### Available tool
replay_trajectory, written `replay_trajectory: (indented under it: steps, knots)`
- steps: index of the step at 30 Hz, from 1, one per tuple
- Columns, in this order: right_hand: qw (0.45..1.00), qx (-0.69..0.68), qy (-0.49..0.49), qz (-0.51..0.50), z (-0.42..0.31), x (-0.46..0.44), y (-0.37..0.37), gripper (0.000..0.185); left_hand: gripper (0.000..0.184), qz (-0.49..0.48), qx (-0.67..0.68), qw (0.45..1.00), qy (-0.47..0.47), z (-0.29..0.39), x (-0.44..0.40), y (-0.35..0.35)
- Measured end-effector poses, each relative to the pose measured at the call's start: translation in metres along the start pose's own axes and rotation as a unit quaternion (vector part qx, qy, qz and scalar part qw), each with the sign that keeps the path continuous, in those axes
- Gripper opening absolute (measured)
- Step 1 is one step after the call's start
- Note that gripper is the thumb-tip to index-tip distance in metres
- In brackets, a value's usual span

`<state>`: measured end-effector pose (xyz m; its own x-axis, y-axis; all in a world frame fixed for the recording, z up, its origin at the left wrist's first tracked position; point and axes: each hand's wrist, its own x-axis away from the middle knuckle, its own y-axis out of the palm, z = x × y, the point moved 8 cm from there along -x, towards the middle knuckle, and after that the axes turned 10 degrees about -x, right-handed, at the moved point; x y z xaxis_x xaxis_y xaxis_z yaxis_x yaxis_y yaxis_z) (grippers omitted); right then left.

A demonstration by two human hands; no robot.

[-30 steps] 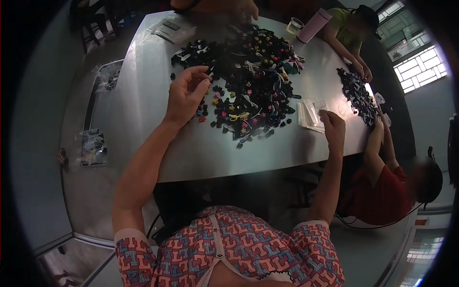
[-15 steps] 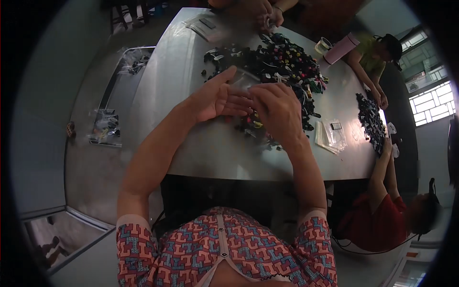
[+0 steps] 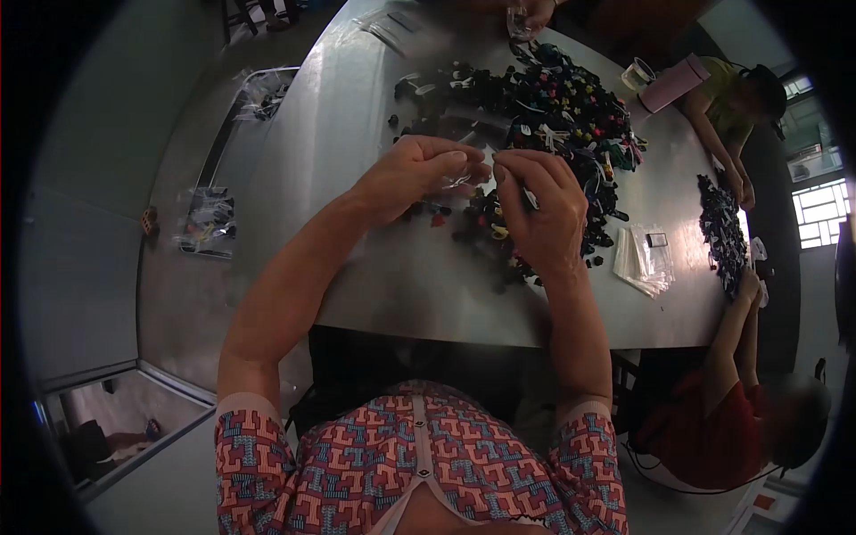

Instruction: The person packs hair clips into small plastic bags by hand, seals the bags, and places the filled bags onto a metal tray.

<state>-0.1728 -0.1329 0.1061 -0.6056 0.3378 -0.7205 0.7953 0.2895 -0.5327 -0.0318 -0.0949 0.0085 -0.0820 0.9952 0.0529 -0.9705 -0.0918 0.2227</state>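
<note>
My left hand [image 3: 415,176] is closed on a small clear plastic bag [image 3: 458,182], its thumb and fingers pinching the film. Facing it, my right hand [image 3: 546,205] has thumb and forefinger pinched at the bag's right edge. What the bag contains, if anything, I cannot make out. Both hands are raised over a pile of small dark hair clips [image 3: 571,107], dotted with yellow, red and pink pieces. Part of the pile is hidden behind my hands and wrists.
Flat clear bags [image 3: 644,260] lie right of the pile on the metal table [image 3: 401,294]; more bags [image 3: 388,31] lie far left. A pink bottle [image 3: 675,85] and a clear cup [image 3: 637,75] stand at the back right. Co-workers' hands are at another dark pile [image 3: 720,227].
My left hand has curled from stretched fingers into a pinch on the bag. My right fingers have drawn slightly rightward. The whole view has shifted a little.
</note>
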Motion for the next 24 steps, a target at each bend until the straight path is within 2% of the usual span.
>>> replay_trajectory:
  steps: [4, 11, 14, 16, 17, 19, 20, 22, 24]
  knots:
    - [0.999, 0.0, -0.01, 0.039, 0.001, 0.002, 0.0, 0.018, 0.037, -0.002, -0.048, 0.999, 0.026, -0.002, 0.0, 0.005]
    - [0.997, 0.069, 0.013, 0.032, -0.002, 0.004, 0.007, 0.022, 0.037, -0.042, -0.158, 0.985, 0.049, -0.003, 0.0, 0.017]
    - [0.995, 0.083, 0.059, -0.018, 0.004, 0.005, 0.009, 0.022, 0.04, -0.011, -0.212, 0.977, 0.029, -0.006, 0.001, 0.015]
    - [0.99, 0.022, 0.128, -0.054, 0.014, 0.008, 0.011, 0.019, 0.044, -0.014, -0.225, 0.974, 0.032, 0.0, 0.003, 0.018]
    - [0.99, 0.022, 0.127, -0.055, 0.012, 0.006, 0.009, 0.019, 0.044, -0.013, -0.225, 0.974, 0.032, 0.0, 0.003, 0.017]
    - [0.965, -0.073, 0.238, -0.087, 0.021, 0.009, 0.012, 0.012, 0.051, -0.038, -0.235, 0.969, 0.063, 0.006, 0.005, 0.022]
    - [0.964, -0.073, 0.238, -0.088, 0.024, 0.011, 0.012, 0.012, 0.051, -0.037, -0.235, 0.969, 0.063, 0.01, 0.007, 0.021]
    - [0.982, -0.055, 0.162, -0.075, 0.02, 0.009, 0.01, 0.016, 0.062, -0.021, -0.233, 0.972, -0.028, 0.015, 0.013, 0.018]
    - [0.988, -0.033, 0.13, -0.07, 0.013, 0.007, 0.009, 0.016, 0.067, -0.052, -0.212, 0.976, -0.023, 0.017, 0.014, 0.012]
